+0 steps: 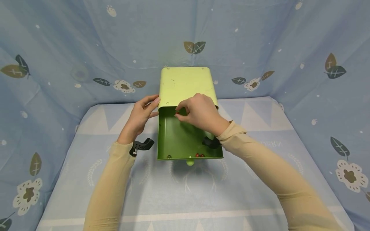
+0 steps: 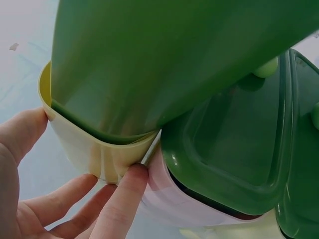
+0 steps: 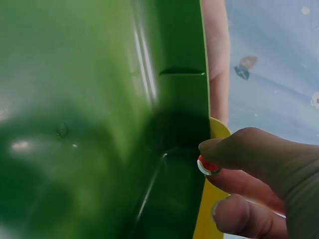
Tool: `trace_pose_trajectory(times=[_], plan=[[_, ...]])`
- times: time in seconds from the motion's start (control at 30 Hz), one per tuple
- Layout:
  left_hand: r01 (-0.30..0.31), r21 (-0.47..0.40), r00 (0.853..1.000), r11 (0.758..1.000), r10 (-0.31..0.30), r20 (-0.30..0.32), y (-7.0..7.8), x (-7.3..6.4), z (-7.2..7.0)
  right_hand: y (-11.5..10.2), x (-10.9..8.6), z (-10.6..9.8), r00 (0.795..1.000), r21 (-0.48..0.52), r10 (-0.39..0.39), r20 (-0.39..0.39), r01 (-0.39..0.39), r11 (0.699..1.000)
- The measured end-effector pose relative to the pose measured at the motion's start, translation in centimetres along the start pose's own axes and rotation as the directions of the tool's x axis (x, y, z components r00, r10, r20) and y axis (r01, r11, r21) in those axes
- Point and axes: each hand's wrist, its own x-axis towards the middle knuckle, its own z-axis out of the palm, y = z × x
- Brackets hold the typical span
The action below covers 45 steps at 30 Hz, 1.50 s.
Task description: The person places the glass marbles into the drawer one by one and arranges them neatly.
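A drawer cabinet (image 1: 186, 86) with a yellow-green shell stands at the back, its deep green drawer (image 1: 180, 138) pulled out toward me. My left hand (image 1: 138, 117) rests against the shell's left side, near its front edge. In the left wrist view, the thumb and spread fingers (image 2: 122, 201) touch the pale yellow shell (image 2: 84, 144). Over the drawer's far end, my right hand (image 1: 202, 112) pinches a small red marble (image 3: 207, 166) between thumb and forefinger. Along the drawer's front wall lie two red marbles (image 1: 200, 155) at the right and a dark one (image 1: 169, 157) at the left.
Below the pulled-out drawer, the left wrist view shows a pink unit (image 2: 192, 199) with a closed green drawer front (image 2: 224, 149) and another beside it. A round light green knob (image 1: 189, 162) sticks out in front. Patterned blue cloth (image 1: 245, 32) surrounds the table (image 1: 225, 199).
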Motion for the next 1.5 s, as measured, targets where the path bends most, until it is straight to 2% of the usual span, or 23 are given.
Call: trace_pose_trajectory(times=[0.67,1.5], plan=[[-0.002,-0.015,1.0,1.0,0.003,0.001,0.0,0.0,-0.1,-0.8,0.3,1.8,0.994,-0.027,-0.04,0.104,0.043,0.999],[-0.01,-0.016,1.0,1.0,0.01,0.001,-0.2,0.0,0.0,-0.8,0.6,2.7,0.991,-0.087,-0.009,0.136,0.021,0.996]])
